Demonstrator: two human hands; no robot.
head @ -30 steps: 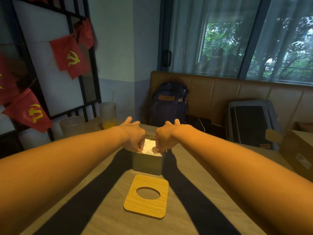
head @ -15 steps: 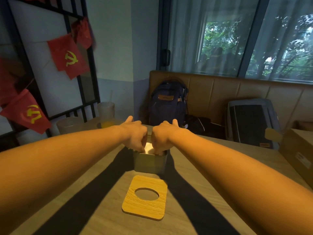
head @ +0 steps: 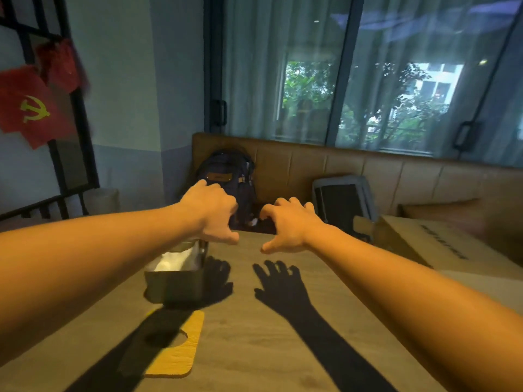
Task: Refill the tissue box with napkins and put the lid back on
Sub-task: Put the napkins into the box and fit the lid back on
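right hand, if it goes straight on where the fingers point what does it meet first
Nothing on the table; the right hand likely meets the dark backpack on the bench beyond, though depth is unclear.

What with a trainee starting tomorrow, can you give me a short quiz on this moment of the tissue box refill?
1. True or false: the lid is already on the tissue box.
2. What shows inside the box? A) white napkins B) a cup C) nothing at all
3. Fill in: the left hand and the right hand each hold ____.

Key: 1 false, as the lid lies flat on the table in front of the box; 2 A; 3 nothing.
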